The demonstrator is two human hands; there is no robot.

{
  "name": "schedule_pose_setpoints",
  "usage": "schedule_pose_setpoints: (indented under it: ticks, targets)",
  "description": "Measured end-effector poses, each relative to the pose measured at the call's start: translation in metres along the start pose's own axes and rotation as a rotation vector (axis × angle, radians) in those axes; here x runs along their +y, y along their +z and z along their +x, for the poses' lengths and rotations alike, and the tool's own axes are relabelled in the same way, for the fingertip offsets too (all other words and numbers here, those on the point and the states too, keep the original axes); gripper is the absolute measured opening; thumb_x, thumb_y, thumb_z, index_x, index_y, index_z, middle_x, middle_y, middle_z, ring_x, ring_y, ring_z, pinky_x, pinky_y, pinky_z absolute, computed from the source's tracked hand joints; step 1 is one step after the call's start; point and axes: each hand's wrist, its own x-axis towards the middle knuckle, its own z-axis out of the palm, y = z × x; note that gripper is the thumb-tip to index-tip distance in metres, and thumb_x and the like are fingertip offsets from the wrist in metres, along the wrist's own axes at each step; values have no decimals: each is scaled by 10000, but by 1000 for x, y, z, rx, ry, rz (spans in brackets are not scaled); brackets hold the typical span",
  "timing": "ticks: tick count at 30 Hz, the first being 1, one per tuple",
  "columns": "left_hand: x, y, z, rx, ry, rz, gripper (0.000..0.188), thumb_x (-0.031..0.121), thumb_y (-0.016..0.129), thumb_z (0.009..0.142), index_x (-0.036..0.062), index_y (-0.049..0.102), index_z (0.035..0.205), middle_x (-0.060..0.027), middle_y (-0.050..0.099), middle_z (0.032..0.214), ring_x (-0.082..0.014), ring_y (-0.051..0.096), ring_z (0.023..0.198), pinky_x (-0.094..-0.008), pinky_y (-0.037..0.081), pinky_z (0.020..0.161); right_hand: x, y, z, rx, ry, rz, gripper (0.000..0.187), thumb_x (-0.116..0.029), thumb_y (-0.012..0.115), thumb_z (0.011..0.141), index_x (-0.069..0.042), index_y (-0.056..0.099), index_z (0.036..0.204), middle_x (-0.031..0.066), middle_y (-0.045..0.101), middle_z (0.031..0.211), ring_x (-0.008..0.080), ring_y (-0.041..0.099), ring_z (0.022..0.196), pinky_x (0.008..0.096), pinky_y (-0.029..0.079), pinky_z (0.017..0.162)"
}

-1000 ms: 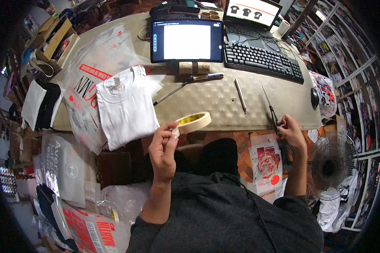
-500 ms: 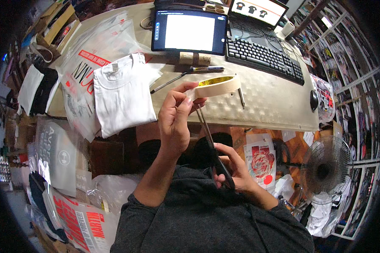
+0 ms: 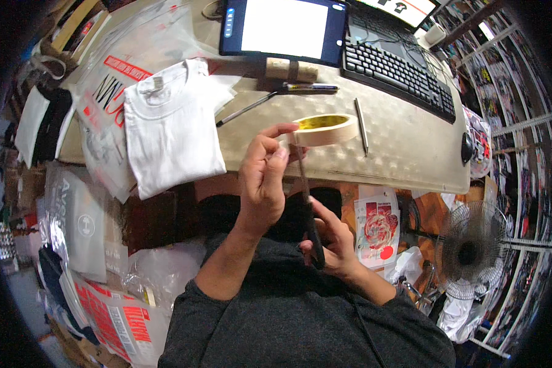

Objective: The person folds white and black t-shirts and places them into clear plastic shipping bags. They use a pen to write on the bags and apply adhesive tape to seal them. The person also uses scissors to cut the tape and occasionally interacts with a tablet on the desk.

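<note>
A roll of cream masking tape (image 3: 330,135) with a yellow inner core is held by its left side in the fingers of my left hand (image 3: 264,172). The roll is tilted over the near part of the table. My right hand (image 3: 336,240) is closed around the black handles of a pair of scissors (image 3: 313,230), lower down and close to my body. Its thin blades point upward and reach the tape beside my left fingertips. Whether the blades are parted, and where the tape's loose end lies, I cannot make out.
On the table (image 3: 257,140) lie a folded white T-shirt (image 3: 175,132), plastic bags (image 3: 113,107), pens (image 3: 313,88) and a thin metal rod (image 3: 362,126). A tablet (image 3: 282,30), keyboard (image 3: 398,76) and mouse (image 3: 466,147) stand beyond. A fan (image 3: 469,248) is at the right.
The scissors have risen, so their blades now meet the tape by my left fingers. The tape roll and my left hand have shifted slightly right. The whole view has also shifted a little.
</note>
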Motion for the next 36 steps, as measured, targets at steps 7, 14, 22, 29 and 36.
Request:
schedule_pose_setpoints:
  ticks: [7, 14, 22, 29, 36]
  targets:
    - [-21, -27, 8, -329, 289, 754, 133, 99, 460, 930, -17, 485, 870, -238, 554, 1167, -275, 584, 1003, -377, 467, 867, 2, -114, 27, 521, 61, -610, 644, 80, 661, 758, -122, 503, 1348, 113, 671, 822, 120, 627, 640, 288, 503, 577]
    - [57, -157, 101, -42, 267, 947, 103, 109, 503, 940, 10, 529, 927, -147, 607, 984, -218, 579, 910, -326, 463, 789, -5, -217, 12, 535, 260, -1093, 483, 10, 670, 798, -107, 577, 1257, 150, 689, 958, 207, 675, 833, 314, 527, 736]
    - [91, -250, 183, -152, -215, 949, 179, 188, 502, 964, 36, 593, 943, -21, 628, 842, -68, 481, 627, -221, 407, 594, -21, -130, 75, 424, -126, -867, 346, 60, 640, 777, -13, 625, 1114, 159, 647, 1145, 227, 651, 949, 308, 520, 754]
    - [104, -234, 208, -267, -516, 949, 182, 191, 487, 964, 53, 571, 881, 4, 596, 734, -55, 477, 610, -215, 384, 571, -11, -45, 127, 46, -320, -956, 258, -47, 704, 751, -41, 636, 1000, 124, 668, 1005, 300, 625, 966, 413, 472, 832]
    - [104, -230, 224, -581, -418, 1524, 162, 171, 502, 919, 17, 553, 911, -130, 636, 761, -256, 602, 723, -364, 458, 673, -13, -78, 145, 192, -208, -1149, 193, -55, 673, 788, -39, 648, 979, 115, 676, 929, 301, 628, 880, 390, 450, 844]
